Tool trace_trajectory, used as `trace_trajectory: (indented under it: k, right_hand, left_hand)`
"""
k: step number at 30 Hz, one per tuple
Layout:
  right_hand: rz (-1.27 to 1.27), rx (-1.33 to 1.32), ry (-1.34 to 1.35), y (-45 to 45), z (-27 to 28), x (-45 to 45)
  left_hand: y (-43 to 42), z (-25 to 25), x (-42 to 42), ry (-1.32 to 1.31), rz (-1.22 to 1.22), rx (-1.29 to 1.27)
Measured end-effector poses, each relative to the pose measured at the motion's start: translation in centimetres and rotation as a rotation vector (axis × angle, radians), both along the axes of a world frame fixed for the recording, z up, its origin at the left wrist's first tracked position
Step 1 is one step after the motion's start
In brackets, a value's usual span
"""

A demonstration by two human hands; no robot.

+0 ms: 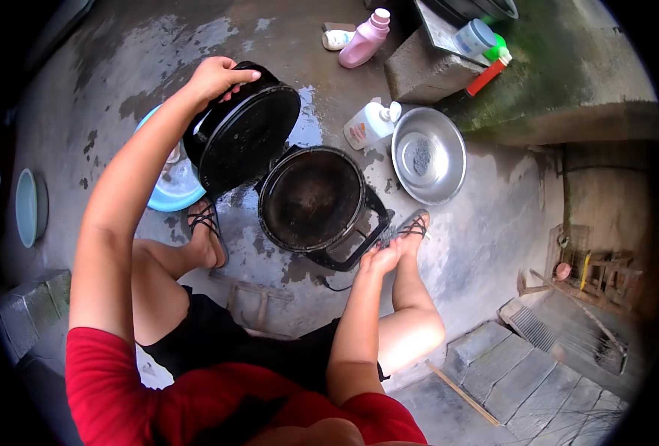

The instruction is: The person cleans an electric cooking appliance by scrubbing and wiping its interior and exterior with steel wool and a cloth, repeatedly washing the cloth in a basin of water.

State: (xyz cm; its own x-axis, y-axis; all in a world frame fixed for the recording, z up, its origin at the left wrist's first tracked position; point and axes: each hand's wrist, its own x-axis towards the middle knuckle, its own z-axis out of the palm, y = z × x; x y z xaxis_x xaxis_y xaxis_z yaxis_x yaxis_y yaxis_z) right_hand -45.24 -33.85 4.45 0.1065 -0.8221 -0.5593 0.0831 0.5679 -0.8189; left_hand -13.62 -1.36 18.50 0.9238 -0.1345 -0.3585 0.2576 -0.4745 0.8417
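Note:
A black electric griddle [311,199] sits on the wet floor between my feet, its round hinged lid [251,137] raised and tilted up. My left hand [220,78] is closed over the lid's upper edge at its handle. Beside the griddle's front handle [378,212], my right hand [381,257] has its fingers drawn together around a grey, wiry steel wool scourer [387,235], partly hidden by the fingers. The griddle's inner plate looks dark and stained.
A steel basin [428,156] and a white pump bottle [372,124] stand right of the griddle. Behind the lid is a blue basin [175,186]. A pink bottle [365,39] stands farther back, near a concrete block [430,67]. Another basin [29,208] is far left.

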Motion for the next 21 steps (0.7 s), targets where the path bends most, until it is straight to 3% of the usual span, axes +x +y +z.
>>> trace_trajectory:
  k: [3, 5, 7, 10, 13, 14, 17, 18, 20, 21]
  right_hand:
    - [-0.050, 0.156, 0.084, -2.2, -5.1, -4.6]
    - [-0.149, 0.245, 0.197, -1.7, -6.7, -6.2]
    - [-0.136, 0.366, 0.132, -1.4, -9.5, -8.6]
    - [-0.077, 0.480, 0.151, -0.4, -13.4, -11.7]
    - [-0.128, 0.560, 0.213, 0.6, -19.0, -15.8]
    - [-0.151, 0.585, 0.220, 1.0, -20.1, -16.2]
    - [-0.178, 0.692, 0.305, 1.7, -20.3, -16.1]
    - [-0.062, 0.696, 0.361, 1.2, -24.0, -19.0]
    - [-0.170, 0.655, 0.536, 1.7, -21.3, -16.4]
    - [-0.223, 0.628, 0.619, 1.7, -20.1, -15.3]
  left_hand:
    - [-0.1, -0.8, 1.4, -0.010, -0.063, 0.014]
    - [-0.9, -1.1, 3.2, -0.133, -0.183, 0.216]
    - [-1.5, -2.7, 5.6, -0.222, -0.249, 0.259]
    - [-4.1, -2.9, 7.9, -0.264, -0.326, 0.595]
    - [-4.0, -8.5, 11.3, -0.529, -0.272, 0.763]
    - [-4.5, -8.3, 11.8, -0.386, -0.291, 0.752]
    - [-5.6, -9.5, 12.2, -0.486, -0.277, 0.770]
    - [-6.2, -9.0, 11.8, -0.508, -0.317, 0.770]
    - [-8.2, -7.2, 11.1, -0.551, -0.388, 0.758]
    - [-8.9, -7.9, 11.1, -0.695, -0.428, 0.734]
